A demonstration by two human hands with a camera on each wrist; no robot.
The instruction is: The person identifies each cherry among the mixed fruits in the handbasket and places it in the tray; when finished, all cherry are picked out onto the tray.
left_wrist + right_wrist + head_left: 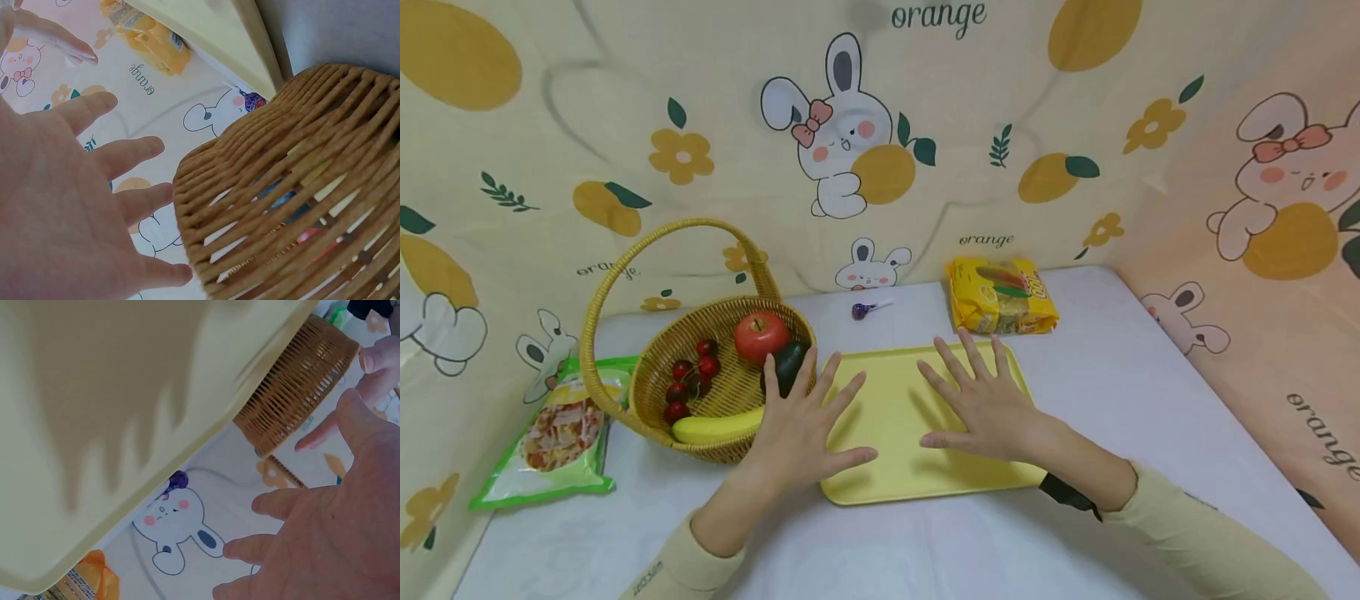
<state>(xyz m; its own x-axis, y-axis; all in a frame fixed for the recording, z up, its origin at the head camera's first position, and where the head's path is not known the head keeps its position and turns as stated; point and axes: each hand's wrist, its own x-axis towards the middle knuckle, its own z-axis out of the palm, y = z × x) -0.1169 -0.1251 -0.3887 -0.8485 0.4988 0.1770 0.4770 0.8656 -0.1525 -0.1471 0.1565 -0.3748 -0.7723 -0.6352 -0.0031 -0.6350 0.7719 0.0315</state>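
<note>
Both hands hover palm down with fingers spread, holding nothing. My left hand [801,433] is over the gap between the wicker basket [651,400] and the yellow tray [880,487]; its fingertips overlap the basket's right rim in the head view. Over the tray's right half is my right hand [992,408], casting a finger-shaped shadow on it in the right wrist view. Inside the basket lie a red apple [762,337], a dark green avocado [788,367], several cherries [697,383] and a banana [718,427], partly covered by the left hand.
Behind the tray, a lollipop [861,311] with a purple wrapper lies on the white table [925,550]. A yellow packaged bag [1002,296] stands at the back right. Left of the basket is a green and white food bag [561,433]. Printed cloth walls [970,183] enclose the table.
</note>
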